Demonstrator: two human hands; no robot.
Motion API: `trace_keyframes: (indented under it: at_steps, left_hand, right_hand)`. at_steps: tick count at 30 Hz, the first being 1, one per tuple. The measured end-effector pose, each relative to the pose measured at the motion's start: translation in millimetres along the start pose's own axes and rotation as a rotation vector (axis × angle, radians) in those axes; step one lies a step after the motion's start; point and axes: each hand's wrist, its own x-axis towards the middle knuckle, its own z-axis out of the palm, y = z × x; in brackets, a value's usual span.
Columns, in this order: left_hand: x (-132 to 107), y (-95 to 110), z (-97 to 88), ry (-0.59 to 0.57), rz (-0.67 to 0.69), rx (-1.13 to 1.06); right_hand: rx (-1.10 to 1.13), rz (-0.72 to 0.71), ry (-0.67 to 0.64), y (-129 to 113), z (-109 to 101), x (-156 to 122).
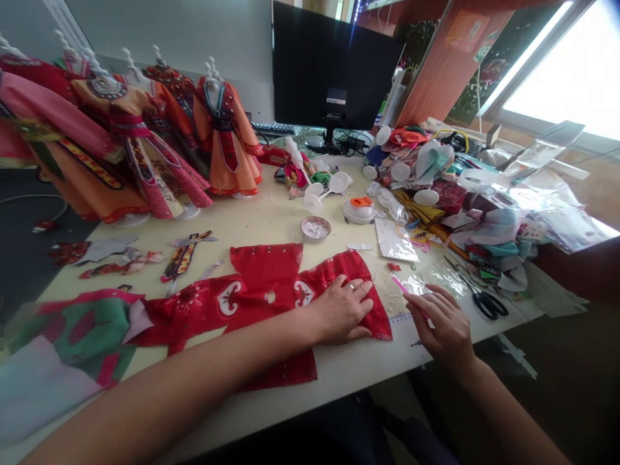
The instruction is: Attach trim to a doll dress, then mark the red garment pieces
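Note:
A red doll's garment (266,290) with white scroll motifs and small shiny dots lies spread on the table. My left hand (345,309) rests flat on its right-hand sleeve, fingers apart, a ring on one of them. Just right of that sleeve, my right hand (443,320) pinches a thin pink pen-like stick (400,285), tip pointing up and left. Under and beside the stick are a clear plastic sheet (420,284), tiny pale bits (391,294) and a ruler edge (401,318). Beyond the garment sits a small bowl (316,228) of white bits.
Several dressed doll forms (227,142) stand at the back left. Black-handled scissors (484,303) lie at the right, before a heap of fabric and plastic (450,187). A monitor (334,71) stands behind. Green and pink cloth (82,336) lies at the left.

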Motion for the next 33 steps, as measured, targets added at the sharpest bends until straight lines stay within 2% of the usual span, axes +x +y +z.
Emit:
trace_keyframes:
  at_steps: [5, 10, 13, 17, 20, 25, 29, 33]
  left_hand:
    - [-15.3, 17.8, -15.2, 0.076, 0.057, 0.065]
    - [-56.1, 33.7, -30.9, 0.038, 0.083, 0.018]
    - [-83.9, 32.2, -38.8, -0.001, 0.058, -0.035]
    - [-108.8, 14.4, -53.2, -0.062, -0.061, -0.057]
    - [-113.0, -8.1, -65.3, -0.081, -0.189, -0.019]
    - [-100.3, -48.0, -73.4, -0.143, -0.483, 0.067]
    - [-91.5, -67.7, -62.6, -0.107, -0.538, 0.107]
    - [-90.8, -74.3, -48.9, -0.067, -0.547, 0.125]
  right_hand:
    - [0.049, -0.036, 0.061, -16.8, -0.7, 15.9]
    - [0.177, -0.052, 0.079, -38.5, 2.6, 35.0]
    - [0.253, -0.071, 0.084, -51.0, 8.3, 49.0]
    - [0.393, -0.014, 0.111, -64.4, 22.9, 72.9]
    - [0.505, 0.161, 0.116, -72.2, 37.3, 93.1]
    - [0.884, 0.650, 0.019, -81.5, 62.2, 122.6]
    - [1.152, 0.865, -0.007, -81.3, 76.5, 135.1]
    - [1.257, 0.973, -0.018, -76.5, 84.9, 138.6]
